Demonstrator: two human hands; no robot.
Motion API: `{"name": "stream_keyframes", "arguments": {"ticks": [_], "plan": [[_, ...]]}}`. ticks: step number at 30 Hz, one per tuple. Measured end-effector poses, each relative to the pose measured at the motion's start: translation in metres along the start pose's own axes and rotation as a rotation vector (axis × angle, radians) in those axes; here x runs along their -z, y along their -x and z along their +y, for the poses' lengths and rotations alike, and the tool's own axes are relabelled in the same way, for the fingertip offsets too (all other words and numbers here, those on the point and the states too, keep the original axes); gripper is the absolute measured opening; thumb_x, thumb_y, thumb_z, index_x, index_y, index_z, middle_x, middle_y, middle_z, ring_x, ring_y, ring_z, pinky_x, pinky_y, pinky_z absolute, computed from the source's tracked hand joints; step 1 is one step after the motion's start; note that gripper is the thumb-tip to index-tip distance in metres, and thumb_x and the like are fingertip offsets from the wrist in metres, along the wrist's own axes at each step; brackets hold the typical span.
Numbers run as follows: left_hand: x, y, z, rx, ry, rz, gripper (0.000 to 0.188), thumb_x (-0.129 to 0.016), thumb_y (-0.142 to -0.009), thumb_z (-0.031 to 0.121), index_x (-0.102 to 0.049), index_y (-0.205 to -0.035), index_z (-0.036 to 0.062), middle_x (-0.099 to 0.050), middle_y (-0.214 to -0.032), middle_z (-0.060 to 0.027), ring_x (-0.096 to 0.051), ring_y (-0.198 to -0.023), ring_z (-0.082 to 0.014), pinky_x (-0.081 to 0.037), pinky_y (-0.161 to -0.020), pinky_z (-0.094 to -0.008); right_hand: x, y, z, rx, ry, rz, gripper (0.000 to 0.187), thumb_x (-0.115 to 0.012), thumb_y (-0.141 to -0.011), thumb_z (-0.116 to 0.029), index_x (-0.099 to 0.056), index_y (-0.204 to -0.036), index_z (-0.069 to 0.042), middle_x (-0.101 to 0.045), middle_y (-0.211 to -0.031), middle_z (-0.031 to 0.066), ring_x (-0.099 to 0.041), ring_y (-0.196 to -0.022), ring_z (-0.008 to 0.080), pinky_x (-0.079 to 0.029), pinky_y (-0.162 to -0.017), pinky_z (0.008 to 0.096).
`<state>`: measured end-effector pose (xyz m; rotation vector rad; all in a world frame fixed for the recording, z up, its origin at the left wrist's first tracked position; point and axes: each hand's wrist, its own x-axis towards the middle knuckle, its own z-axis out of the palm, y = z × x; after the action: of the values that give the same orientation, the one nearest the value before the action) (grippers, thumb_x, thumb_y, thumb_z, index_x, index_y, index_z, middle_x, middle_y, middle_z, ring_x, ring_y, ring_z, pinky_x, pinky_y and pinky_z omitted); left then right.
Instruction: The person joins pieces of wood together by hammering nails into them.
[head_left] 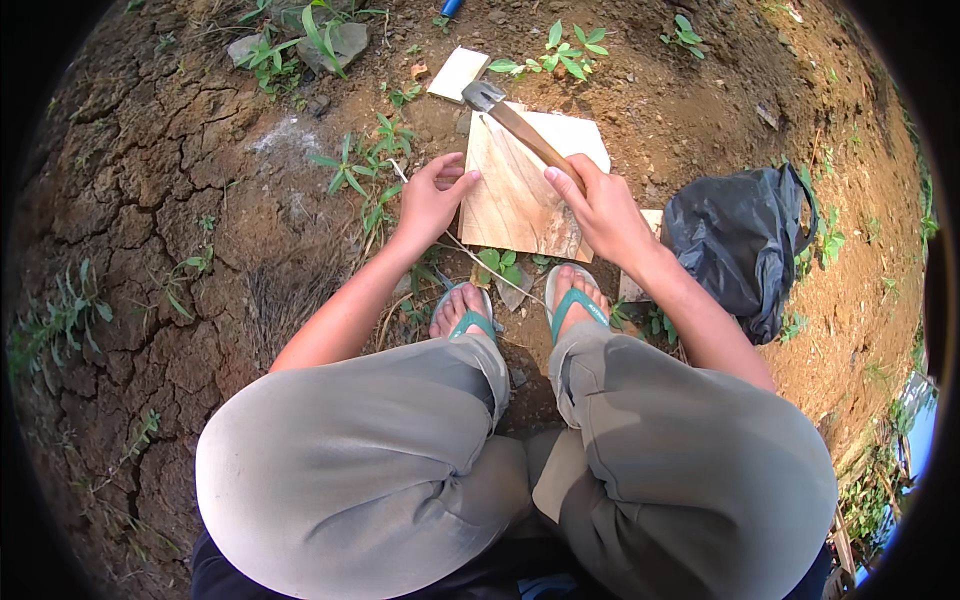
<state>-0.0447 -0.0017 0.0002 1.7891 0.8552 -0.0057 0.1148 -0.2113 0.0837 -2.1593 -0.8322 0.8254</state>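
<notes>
A pale wooden board (515, 200) with visible grain lies on the ground just beyond my feet. My right hand (605, 205) is closed around the wooden handle of a hammer (530, 135). The hammer slants across the board, its dark metal head up by the board's far left corner. At the board's left edge is my left hand (432, 205), its fingers loosely bent and apart from the thumb. That thumb tip overlaps the edge, and no object shows in the hand. Beyond the hammer head lies a smaller wood piece (459, 73).
A black plastic bag (735, 240) sits to the right, beside another wood piece (652, 222) partly behind my right wrist. Stones (338, 47) and weeds lie far left. A blue object (452, 8) shows at the top. Cracked soil (130, 200) spreads leftward.
</notes>
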Motion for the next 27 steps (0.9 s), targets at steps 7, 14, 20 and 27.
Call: {"name": "stream_keyframes", "arguments": {"ticks": [7,14,20,27], "plan": [[-0.001,-0.010,0.014,0.297,0.246,-0.062,0.054,-0.081,-0.090,0.027,-0.065,-0.135,0.0020,-0.076,-0.112,-0.0065,-0.072,-0.100,-0.0140,-0.060,-0.080,-0.0323,0.025,0.013,-0.009,0.038,0.004,0.000,0.037,-0.050,-0.107,-0.034,-0.058,-0.117,0.001,-0.067,-0.088,0.0312,-0.065,-0.087,0.0519,-0.049,-0.071,0.0562],[0.009,-0.018,0.010,0.396,0.285,-0.122,0.053,-0.085,-0.086,0.026,-0.067,-0.129,-0.0004,-0.076,-0.111,-0.0082,-0.073,-0.097,-0.0147,-0.062,-0.078,-0.0346,0.018,0.009,-0.015,-0.007,0.169,-0.077,0.035,-0.050,-0.107,-0.032,-0.054,-0.124,-0.002,-0.068,-0.093,0.0318,-0.065,-0.091,0.0528,-0.050,-0.074,0.0583],[0.009,-0.013,0.012,0.409,0.309,-0.137,0.054,-0.082,-0.089,0.030,-0.065,-0.134,0.0028,-0.074,-0.118,-0.0084,-0.070,-0.105,-0.0170,-0.059,-0.084,-0.0362,0.025,0.012,-0.024,0.037,0.123,0.015,0.033,-0.054,-0.106,-0.031,-0.054,-0.127,-0.005,-0.069,-0.092,0.0282,-0.068,-0.086,0.0502,-0.052,-0.072,0.0550],[0.002,-0.010,0.014,0.392,0.377,-0.083,0.050,-0.082,-0.089,0.025,-0.067,-0.131,0.0009,-0.074,-0.115,-0.0089,-0.072,-0.094,-0.0148,-0.061,-0.075,-0.0328,0.018,-0.003,-0.018,0.030,0.393,-0.116,0.029,-0.052,-0.108,-0.026,-0.054,-0.127,-0.005,-0.065,-0.076,0.0255,-0.067,-0.072,0.0459,-0.050,-0.064,0.0486]]}}
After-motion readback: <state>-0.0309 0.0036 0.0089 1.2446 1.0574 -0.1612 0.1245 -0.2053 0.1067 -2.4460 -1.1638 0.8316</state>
